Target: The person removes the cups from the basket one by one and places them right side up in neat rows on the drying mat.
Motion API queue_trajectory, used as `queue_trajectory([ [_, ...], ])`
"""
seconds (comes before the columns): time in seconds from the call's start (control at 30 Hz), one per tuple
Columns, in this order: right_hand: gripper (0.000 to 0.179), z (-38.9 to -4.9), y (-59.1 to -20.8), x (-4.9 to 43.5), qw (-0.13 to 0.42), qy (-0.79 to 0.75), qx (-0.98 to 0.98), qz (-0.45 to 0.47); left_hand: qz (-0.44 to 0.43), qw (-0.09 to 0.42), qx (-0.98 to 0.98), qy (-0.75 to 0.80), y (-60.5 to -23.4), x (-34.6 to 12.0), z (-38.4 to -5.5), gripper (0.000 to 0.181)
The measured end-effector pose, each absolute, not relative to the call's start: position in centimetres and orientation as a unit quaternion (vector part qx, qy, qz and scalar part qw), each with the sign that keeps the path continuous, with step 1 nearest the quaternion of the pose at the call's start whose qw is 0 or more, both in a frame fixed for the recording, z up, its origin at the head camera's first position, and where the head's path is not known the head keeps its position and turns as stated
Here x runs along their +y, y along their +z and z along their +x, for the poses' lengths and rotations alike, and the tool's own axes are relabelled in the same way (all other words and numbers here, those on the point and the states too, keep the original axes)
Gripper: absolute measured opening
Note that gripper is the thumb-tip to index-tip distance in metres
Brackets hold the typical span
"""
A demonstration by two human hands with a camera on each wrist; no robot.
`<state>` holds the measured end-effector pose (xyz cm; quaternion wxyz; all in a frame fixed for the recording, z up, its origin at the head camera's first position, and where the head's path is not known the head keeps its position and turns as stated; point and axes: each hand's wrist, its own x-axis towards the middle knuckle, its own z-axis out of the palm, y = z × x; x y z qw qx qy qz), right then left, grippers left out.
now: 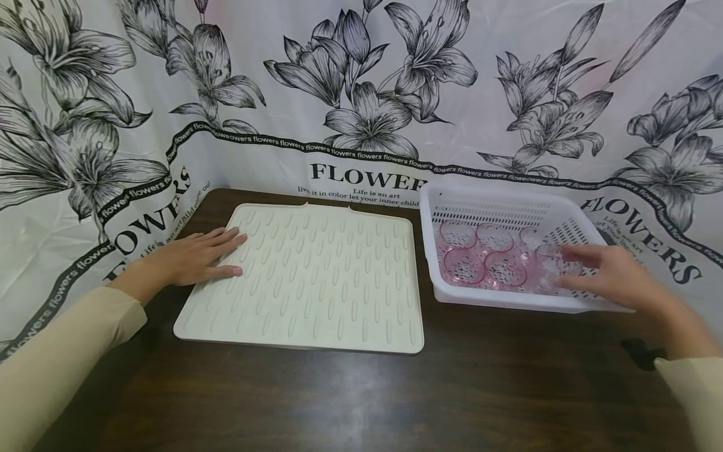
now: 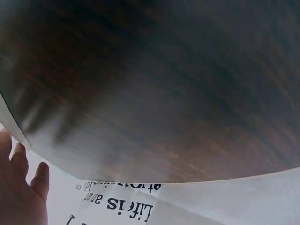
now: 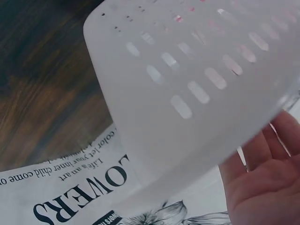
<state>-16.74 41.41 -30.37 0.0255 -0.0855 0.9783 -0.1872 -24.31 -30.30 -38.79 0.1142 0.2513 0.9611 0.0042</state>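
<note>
A cream drying mat (image 1: pixel 316 282) with raised oval ridges lies on the dark table. My left hand (image 1: pixel 200 256) rests on its left edge, fingers spread and straight; in the left wrist view, that hand (image 2: pixel 21 180) shows only at the lower left corner. To the right stands a white plastic basket (image 1: pixel 508 300) holding several clear pink glasses (image 1: pixel 464 267) with round rims facing up. My right hand (image 1: pixel 615 273) reaches over the basket's right side, thumb and fingers apart close to the rightmost glasses. In the right wrist view, the right palm (image 3: pixel 267 187) is beside the slotted basket wall (image 3: pixel 140 108).
Dark wooden table (image 1: pixel 339 402) extends in front of the mat and basket. White cloth (image 1: pixel 254 163) printed with black flowers and lettering hangs behind and at the sides. A small black object (image 1: pixel 642 353) lies near the right sleeve.
</note>
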Motion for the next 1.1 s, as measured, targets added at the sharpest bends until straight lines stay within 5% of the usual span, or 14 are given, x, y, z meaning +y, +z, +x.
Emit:
queue_trajectory([
  [0.5, 0.083, -15.8, -27.7, 38.5, -0.076, -0.192, 0.976, -0.066, 0.251, 0.111, 0.962, 0.006, -38.9, -30.2, -24.3, 0.088],
  [1.1, 0.079, -15.4, -25.0, 32.6, -0.112, -0.239, 0.957, -0.122, 0.246, 0.117, 0.962, 0.013, -38.6, -30.0, -24.2, 0.089],
])
